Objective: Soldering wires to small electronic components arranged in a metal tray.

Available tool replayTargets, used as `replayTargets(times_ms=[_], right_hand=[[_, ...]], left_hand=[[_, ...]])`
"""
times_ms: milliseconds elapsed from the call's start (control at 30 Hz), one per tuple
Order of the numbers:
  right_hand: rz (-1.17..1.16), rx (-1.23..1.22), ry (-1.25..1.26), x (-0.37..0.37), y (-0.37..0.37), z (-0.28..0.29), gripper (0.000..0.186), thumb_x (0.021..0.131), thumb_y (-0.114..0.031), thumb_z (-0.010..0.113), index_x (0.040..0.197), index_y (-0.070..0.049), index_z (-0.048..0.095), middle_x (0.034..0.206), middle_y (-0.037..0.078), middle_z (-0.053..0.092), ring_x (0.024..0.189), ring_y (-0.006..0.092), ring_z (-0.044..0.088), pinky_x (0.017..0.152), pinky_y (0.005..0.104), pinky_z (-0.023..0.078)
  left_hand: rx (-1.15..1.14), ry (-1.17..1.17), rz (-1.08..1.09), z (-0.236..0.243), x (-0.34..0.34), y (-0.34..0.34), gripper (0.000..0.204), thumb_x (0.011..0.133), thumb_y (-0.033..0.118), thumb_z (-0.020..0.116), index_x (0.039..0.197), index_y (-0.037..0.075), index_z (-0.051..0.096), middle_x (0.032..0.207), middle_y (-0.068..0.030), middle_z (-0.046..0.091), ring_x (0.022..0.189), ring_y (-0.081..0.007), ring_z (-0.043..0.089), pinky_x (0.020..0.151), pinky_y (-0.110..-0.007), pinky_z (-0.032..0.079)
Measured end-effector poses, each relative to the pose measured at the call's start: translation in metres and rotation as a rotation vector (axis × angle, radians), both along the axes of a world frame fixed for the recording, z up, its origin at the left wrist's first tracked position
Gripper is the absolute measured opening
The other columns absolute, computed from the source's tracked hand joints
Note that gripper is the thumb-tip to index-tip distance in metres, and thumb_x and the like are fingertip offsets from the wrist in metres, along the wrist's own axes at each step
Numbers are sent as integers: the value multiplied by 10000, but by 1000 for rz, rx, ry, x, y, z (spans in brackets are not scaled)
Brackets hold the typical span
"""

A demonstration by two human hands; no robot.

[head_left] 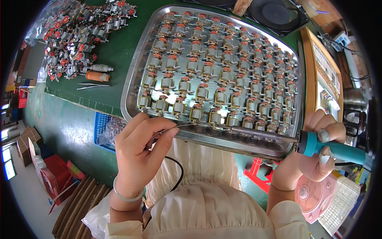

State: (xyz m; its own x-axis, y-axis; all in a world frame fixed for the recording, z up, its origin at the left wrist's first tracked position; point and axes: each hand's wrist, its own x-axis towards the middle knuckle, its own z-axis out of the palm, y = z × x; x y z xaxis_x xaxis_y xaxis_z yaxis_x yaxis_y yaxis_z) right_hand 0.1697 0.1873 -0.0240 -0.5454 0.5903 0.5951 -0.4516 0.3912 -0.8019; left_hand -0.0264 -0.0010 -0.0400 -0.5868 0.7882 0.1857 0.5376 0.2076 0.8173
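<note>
A wide metal tray (130, 85) holds rows of small silver coil-like electrical parts (202, 93) with red tops and brass-coloured terminals. At its near left edge, my left hand (137, 147) pinches a thin solder wire (185, 125) between thumb and forefinger. The wire's end reaches the nearest row of parts. My right hand (308, 165) grips a soldering iron (336, 152) by its teal handle, over the tray's near right corner. Its grey barrel lies low across the near row, pointing left, with the tip close to the wire's end. Whether tip and wire touch is too small to tell.
A heap of similar parts (75, 44) lies on the green table (107, 93) at far left, beside two thread-wound spools (97, 75) and thin metal tweezers (93, 85). Black round speakers (274, 16) stand behind the tray. A wooden-framed box (306, 59) stands right. A blue basket (101, 129) sits below.
</note>
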Motion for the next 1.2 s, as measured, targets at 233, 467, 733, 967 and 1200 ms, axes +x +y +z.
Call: replayTargets(times_ms=[233,467,733,967,1200], right_hand=[[1,25,22,-4,-1,-4,220,672,-203,490,741,-17,395,593,44,341,538,117,285,485,252,211],[-9,12,26,-5,-1,-5,216,669,-197,488,749,-15,404,592,38,333,540,115,275,487,255,204],[-1,-53,62,-3,-3,3,210,674,-196,490,746,-19,404,599,32,322,545,114,256,495,262,196],[-32,-6,7,-22,-14,0,215,676,-195,490,756,-14,405,615,45,345,544,116,279,493,258,205],[-19,-14,-19,-26,-17,-1,216,671,-194,488,767,-17,412,618,46,351,545,117,292,500,254,212]], left_hand=[[-18,6,-10,1,1,0,104,645,-29,623,724,17,574,574,-22,437,437,-81,368,387,-210,279],[-7,6,-7,-1,0,-3,110,639,-25,627,724,19,575,573,-13,435,430,-75,338,383,-207,253],[8,17,156,-1,-13,-17,108,634,-17,638,714,25,579,568,9,447,432,-51,282,386,-195,205],[-1,79,91,-3,-19,-16,100,634,-13,635,709,25,580,566,-1,449,433,-64,307,391,-204,228],[-19,55,84,-1,-17,-16,104,632,-24,629,711,23,581,566,-13,432,437,-77,335,394,-212,261]])
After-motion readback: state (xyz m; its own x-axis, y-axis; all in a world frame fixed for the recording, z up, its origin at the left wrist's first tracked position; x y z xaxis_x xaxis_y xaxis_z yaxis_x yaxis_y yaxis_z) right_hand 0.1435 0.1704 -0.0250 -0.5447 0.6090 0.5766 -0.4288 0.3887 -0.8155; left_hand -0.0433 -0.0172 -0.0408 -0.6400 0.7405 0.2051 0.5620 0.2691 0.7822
